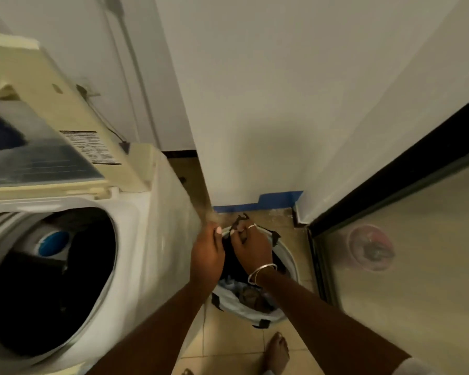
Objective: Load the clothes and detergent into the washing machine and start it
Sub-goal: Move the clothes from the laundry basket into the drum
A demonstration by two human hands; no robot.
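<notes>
Stage: you are partway through loading, as far as I can judge; the washing machine (136, 239) stands at your left with its lid (44, 155) raised, and dark clothing already lies in the drum (52, 280).
Done so far: the lid is up and some dark items are inside, around the blue-capped centre post (53, 243).
Left to do: the laundry basket (290, 255) on the tiled floor (228, 345) at your right still holds clothes; no detergent shows anywhere in view, and I cannot see any controls being touched, so detergent and start look not yet done.
Your left hand (206, 255): closed in a pinch on a blurred, pale-brownish piece of fabric (207, 209) that streaks upward from the fingers.
Your right hand (251, 249): fingers curled over a dark garment (229, 262) at the far rim of the basket; it appears to be gripping it, though the blur keeps me from being sure how firmly.
Where the clothes are: between your two hands, directly above the basket, just beside the machine's white side wall.
Which way it points: the dark garment hangs with its long axis roughly vertical, top edge bunched at your fingers, the rest trailing down into the basket.
Basket contents: a light blue item (228, 289) and something brownish lie lower down; details are too blurred to name.
Next move, as a judgement: you need to carry the load left and over the drum opening.
</notes>
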